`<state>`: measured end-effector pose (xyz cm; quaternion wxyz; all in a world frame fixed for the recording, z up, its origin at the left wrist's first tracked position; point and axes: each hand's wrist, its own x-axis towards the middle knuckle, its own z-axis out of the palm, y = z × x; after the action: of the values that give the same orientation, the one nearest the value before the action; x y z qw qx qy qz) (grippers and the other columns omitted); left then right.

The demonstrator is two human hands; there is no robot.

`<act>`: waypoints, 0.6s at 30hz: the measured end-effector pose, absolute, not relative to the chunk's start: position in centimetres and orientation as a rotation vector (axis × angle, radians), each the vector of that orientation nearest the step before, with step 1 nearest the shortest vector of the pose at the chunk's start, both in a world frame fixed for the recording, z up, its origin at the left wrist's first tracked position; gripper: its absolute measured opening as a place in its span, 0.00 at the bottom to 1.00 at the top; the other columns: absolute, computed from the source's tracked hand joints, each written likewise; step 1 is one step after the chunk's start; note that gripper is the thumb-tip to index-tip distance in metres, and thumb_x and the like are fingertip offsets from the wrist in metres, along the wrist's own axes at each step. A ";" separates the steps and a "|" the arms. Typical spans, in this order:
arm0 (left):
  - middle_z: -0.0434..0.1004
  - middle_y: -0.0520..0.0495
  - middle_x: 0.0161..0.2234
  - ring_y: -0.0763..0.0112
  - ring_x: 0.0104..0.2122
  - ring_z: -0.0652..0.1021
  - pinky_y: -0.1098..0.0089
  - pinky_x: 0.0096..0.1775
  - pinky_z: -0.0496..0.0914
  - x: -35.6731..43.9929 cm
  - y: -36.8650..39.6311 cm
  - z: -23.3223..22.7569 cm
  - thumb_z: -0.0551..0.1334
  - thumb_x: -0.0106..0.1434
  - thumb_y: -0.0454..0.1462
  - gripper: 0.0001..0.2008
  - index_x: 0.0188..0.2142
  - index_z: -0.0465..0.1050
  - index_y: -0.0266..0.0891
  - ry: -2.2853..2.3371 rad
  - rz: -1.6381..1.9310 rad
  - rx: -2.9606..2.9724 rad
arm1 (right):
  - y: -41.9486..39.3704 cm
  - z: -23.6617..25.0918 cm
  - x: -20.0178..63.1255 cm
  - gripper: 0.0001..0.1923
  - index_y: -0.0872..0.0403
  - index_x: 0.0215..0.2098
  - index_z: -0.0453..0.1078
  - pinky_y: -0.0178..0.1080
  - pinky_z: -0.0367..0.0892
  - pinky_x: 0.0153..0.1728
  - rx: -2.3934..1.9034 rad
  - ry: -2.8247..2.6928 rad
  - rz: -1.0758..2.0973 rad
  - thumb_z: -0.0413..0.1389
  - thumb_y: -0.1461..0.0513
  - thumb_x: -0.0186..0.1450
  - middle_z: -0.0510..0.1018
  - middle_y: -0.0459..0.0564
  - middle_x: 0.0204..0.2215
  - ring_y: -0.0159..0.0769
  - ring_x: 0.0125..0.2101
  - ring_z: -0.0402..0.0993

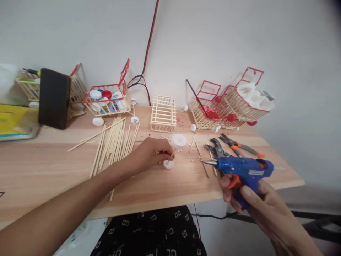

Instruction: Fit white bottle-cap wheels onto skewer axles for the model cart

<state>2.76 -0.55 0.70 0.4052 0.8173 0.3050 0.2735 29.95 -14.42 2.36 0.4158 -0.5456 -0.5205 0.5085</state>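
My left hand (157,151) pinches a short wooden stick (173,153) between thumb and fingers. One white bottle cap (179,140) sits at the stick's upper end and a second white bottle cap (168,164) at its lower end, just over the tabletop. In my right hand (253,199) is a blue glue gun (242,168) with an orange trigger, its fingers wrapped round the handle. The metal nozzle points left, apart from the caps. Behind the left hand stands a small slatted stick basket (163,113).
Loose sticks (114,142) lie left on the wooden table (53,160). Pliers (241,145) and cutters (217,147) rest behind the glue gun. Against the wall stand a basket of caps (106,99), red-trimmed carts (206,110) and a dark phone-like slab (54,97). A cord (213,215) hangs below the edge.
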 end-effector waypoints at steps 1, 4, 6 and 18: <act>0.78 0.53 0.28 0.76 0.30 0.76 0.75 0.35 0.66 2.8 -0.6 0.7 0.63 0.57 0.31 0.03 0.28 0.75 0.37 0.774 0.688 2.066 | -14.3 2.2 29.9 0.12 0.53 0.38 0.70 0.34 0.62 0.22 -1.416 -1.366 1.220 0.53 0.54 0.64 0.74 0.50 0.28 0.30 0.21 0.65; 0.77 0.53 0.27 0.76 0.29 0.75 0.76 0.34 0.65 2.8 -0.6 0.8 0.63 0.57 0.30 0.03 0.27 0.75 0.36 0.784 0.691 2.078 | -14.1 2.0 29.8 0.13 0.55 0.34 0.69 0.34 0.64 0.24 -1.557 -1.489 1.139 0.52 0.54 0.65 0.73 0.50 0.28 0.30 0.22 0.65; 0.77 0.53 0.26 0.77 0.28 0.75 0.76 0.34 0.65 2.8 -0.7 0.8 0.63 0.57 0.30 0.04 0.27 0.74 0.36 0.775 0.694 2.092 | -14.2 1.8 29.6 0.15 0.55 0.32 0.69 0.35 0.64 0.23 -1.630 -1.552 1.103 0.51 0.52 0.65 0.72 0.49 0.25 0.31 0.21 0.65; 0.78 0.53 0.26 0.78 0.28 0.75 0.77 0.33 0.64 2.7 -0.4 0.4 0.62 0.58 0.32 0.04 0.27 0.75 0.36 0.721 0.739 2.157 | -13.9 1.2 26.5 0.20 0.54 0.28 0.67 0.33 0.60 0.21 -1.778 -1.903 0.635 0.44 0.51 0.67 0.67 0.45 0.18 0.33 0.20 0.63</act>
<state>2.69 -0.36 0.39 0.3662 0.8393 0.2806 0.2875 26.51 -13.91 1.23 0.2284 -0.6458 -0.6911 0.2306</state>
